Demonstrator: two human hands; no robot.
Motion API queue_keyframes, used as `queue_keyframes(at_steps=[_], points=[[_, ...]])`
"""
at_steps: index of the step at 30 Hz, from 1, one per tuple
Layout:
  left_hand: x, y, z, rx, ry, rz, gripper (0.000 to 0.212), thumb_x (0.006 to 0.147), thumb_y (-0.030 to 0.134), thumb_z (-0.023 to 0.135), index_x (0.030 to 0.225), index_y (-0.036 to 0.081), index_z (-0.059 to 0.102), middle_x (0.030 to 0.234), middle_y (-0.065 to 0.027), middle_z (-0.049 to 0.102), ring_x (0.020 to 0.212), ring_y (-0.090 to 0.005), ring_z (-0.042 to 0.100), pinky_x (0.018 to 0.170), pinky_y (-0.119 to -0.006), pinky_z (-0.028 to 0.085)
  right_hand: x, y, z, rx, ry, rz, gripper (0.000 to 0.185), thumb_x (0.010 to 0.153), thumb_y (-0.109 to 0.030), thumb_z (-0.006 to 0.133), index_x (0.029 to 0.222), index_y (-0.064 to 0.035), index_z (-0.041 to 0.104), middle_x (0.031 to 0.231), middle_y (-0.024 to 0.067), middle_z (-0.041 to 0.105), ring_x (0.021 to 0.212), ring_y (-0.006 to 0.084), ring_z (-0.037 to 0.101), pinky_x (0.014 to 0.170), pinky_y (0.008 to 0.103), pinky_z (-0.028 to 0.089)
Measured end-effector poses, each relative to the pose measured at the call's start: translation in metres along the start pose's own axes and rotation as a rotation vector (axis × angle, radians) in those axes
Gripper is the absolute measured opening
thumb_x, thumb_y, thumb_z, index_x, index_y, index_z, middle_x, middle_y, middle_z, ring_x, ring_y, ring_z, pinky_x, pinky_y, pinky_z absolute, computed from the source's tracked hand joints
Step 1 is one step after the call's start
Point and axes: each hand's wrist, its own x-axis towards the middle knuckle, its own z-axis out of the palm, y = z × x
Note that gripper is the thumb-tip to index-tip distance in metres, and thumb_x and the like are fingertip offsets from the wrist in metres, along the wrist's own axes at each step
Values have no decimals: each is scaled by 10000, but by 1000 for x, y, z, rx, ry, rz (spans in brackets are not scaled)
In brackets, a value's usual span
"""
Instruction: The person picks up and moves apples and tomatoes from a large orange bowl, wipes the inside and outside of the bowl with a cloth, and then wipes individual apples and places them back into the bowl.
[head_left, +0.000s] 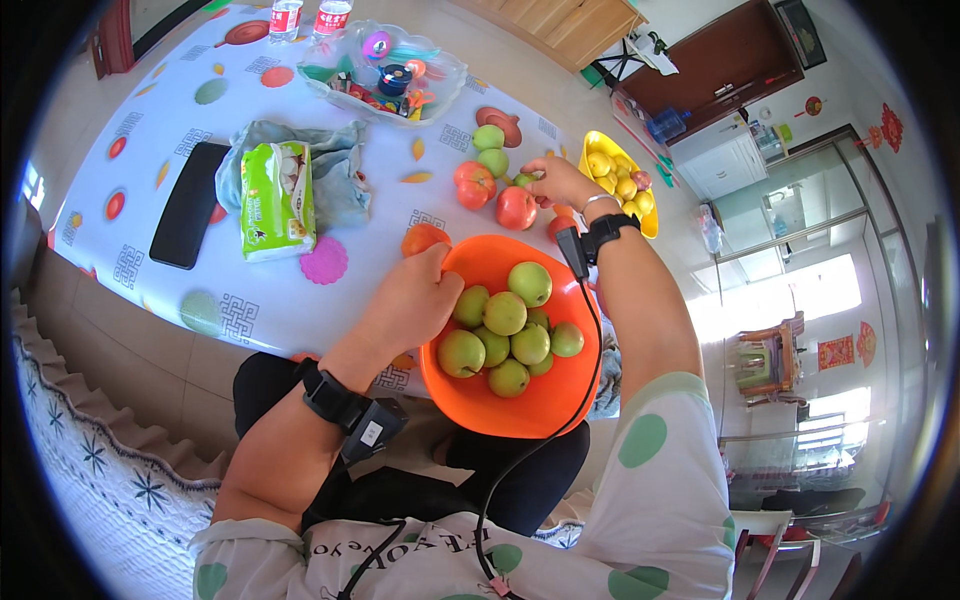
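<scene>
My left hand (412, 296) grips the left rim of an orange plastic bowl (510, 412), which stands at the table's near edge. Several round green fruits (504, 313) are heaped inside it. Farther off to the right, my right hand (561, 184) has its fingers around a small green fruit (523, 179), partly hidden by them. Beside those fingers sit red tomatoes (516, 208), (475, 185), and two more green fruits (493, 163) lie just behind. An orange-red tomato (425, 238) rests beyond my left knuckles.
Right of my right hand is a yellow basket (591, 142) of yellow fruits. A tissue pack (277, 202) lies on a grey-blue cloth (341, 180), beside a black phone (189, 206). A clear tray (450, 82) of small items and two water bottles (285, 21) stand at the back.
</scene>
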Motion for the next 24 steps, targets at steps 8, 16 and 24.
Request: queue_keyframes(at_steps=[8, 16, 24], points=[[0, 2, 0, 51, -8, -77, 278, 958, 206, 572, 1104, -30, 571, 935, -300, 651, 927, -502, 610, 760, -508, 493, -108, -32, 9, 50, 371, -495, 381, 820, 7, 740, 1186, -63, 659, 1069, 69, 612, 823, 161, 632, 758, 294, 553], [-3, 8, 2, 155, 232, 229, 265, 961, 181, 624, 1149, -6, 613, 998, -261, 683, 941, -420, 669, 781, -473, 531, -218, -96, 55, 102, 475, -677, 442, 798, 28, 770, 1216, -53, 651, 1129, 78, 600, 907, 169, 648, 772, 274, 562], [-6, 24, -3, -521, 140, 516, 413, 988, 50, 592, 1398, 12, 561, 1273, -134, 672, 1162, -237, 654, 991, -352, 515, -224, -116, 100, 263, 610, -710, 441, 777, 31, 799, 1179, -35, 632, 1156, 95, 598, 898, 181, 666, 772, 298, 575]])
